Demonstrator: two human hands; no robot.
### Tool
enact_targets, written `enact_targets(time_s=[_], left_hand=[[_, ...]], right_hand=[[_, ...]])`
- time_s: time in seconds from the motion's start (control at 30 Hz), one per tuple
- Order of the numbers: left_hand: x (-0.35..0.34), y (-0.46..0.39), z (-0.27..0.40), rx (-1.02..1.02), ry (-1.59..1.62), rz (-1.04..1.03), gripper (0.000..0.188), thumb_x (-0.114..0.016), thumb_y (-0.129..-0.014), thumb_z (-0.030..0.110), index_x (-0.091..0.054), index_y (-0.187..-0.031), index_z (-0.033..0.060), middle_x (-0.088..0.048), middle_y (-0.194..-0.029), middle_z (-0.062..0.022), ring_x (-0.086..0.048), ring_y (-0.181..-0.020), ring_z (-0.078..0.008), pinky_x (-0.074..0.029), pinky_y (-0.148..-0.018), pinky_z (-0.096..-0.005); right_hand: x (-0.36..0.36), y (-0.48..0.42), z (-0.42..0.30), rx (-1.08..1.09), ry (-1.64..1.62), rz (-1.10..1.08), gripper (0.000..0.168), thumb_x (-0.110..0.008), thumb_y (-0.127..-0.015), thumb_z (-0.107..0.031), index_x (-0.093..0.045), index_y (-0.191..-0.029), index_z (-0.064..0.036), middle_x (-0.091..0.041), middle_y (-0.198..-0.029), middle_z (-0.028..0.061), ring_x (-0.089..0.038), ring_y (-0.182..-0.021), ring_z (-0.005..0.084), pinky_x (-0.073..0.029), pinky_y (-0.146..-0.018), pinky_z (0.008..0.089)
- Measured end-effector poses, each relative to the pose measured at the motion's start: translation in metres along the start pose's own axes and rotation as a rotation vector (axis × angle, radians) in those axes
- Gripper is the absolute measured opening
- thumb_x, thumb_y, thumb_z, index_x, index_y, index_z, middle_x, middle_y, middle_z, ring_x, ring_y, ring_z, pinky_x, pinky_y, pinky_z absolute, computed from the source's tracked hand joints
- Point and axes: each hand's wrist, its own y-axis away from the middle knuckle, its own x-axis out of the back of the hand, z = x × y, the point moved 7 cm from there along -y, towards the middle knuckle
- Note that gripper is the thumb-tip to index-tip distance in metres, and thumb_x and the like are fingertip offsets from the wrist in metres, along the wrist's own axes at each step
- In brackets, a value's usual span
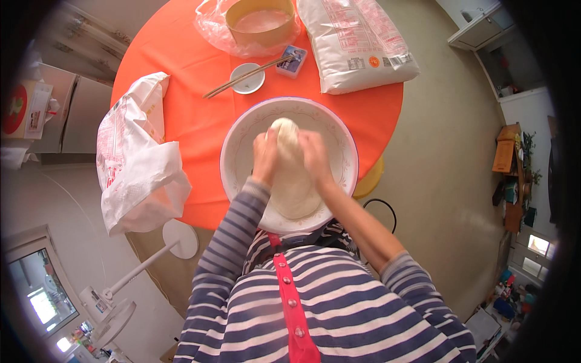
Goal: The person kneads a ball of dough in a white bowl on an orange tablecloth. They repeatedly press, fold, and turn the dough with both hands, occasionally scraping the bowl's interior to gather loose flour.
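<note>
A large lump of pale dough (295,195) lies in a wide white enamel basin (347,154) with a patterned inside wall, at the table's near edge. My left hand (265,154) grips the dough's far part from the left, its fingers curled against it. From the right, my right hand (314,152) holds the same part; it is slightly blurred. Between the two hands the dough rises in a rounded end, while its broad near part rests on the basin's bottom. The fingertips are partly hidden by the dough and by the hands themselves.
On the orange-covered round table (195,113), wooden chopsticks (245,77) lie across a small white bowl (247,88) beside a small box (291,61). Behind are a round sieve (258,34) on a plastic bag and a full white sack (358,50). An opened sack (140,181) lies left; a white fan (113,317) stands below it.
</note>
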Motion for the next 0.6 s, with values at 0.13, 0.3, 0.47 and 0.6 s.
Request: enact_targets(time_s=[0.13, 0.3, 0.47, 0.6], left_hand=[[0.051, 0.068, 0.022, -0.114, 0.346, 0.001, 0.032, -0.039, -0.099, 0.031, -0.054, -0.1, 0.0027, -0.059, -0.098, -0.0082, -0.055, -0.09, -0.0143, -0.045, -0.077, -0.0293], [-0.003, 0.059, 0.043, -0.403, -0.067, -0.251, 0.033, -0.044, -0.095, 0.023, -0.055, -0.115, 0.0007, -0.057, -0.115, -0.0165, -0.051, -0.11, -0.0342, -0.034, -0.097, -0.0431], [0.016, 0.118, 0.044, -0.493, -0.324, -0.06, 0.039, -0.039, -0.096, 0.023, -0.05, -0.124, -0.0022, -0.046, -0.132, -0.0213, -0.04, -0.125, -0.0365, -0.025, -0.106, -0.0475], [0.006, 0.118, 0.042, -0.474, -0.379, 0.097, 0.045, -0.038, -0.097, 0.026, -0.044, -0.129, -0.0042, -0.042, -0.135, -0.024, -0.036, -0.127, -0.0387, -0.022, -0.107, -0.0469]], right_hand=[[0.031, 0.05, -0.031, -0.073, -0.063, -0.376, 0.029, -0.046, -0.093, -0.026, -0.062, -0.097, -0.001, -0.057, -0.091, 0.0098, -0.053, -0.091, 0.0212, -0.041, -0.084, 0.0302], [-0.011, 0.017, -0.045, 0.311, 0.235, -0.066, 0.031, -0.041, -0.095, -0.024, -0.062, -0.106, -0.003, -0.06, -0.102, 0.0154, -0.055, -0.102, 0.0294, -0.037, -0.096, 0.037], [-0.004, 0.062, -0.053, 0.305, 0.417, -0.31, 0.034, -0.041, -0.095, -0.023, -0.061, -0.113, -0.003, -0.058, -0.119, 0.0146, -0.049, -0.119, 0.0332, -0.03, -0.104, 0.0487], [-0.013, 0.054, -0.049, 0.303, 0.491, -0.208, 0.034, -0.042, -0.091, -0.021, -0.061, -0.113, -0.002, -0.059, -0.117, 0.0153, -0.05, -0.116, 0.0344, -0.031, -0.103, 0.0474]])
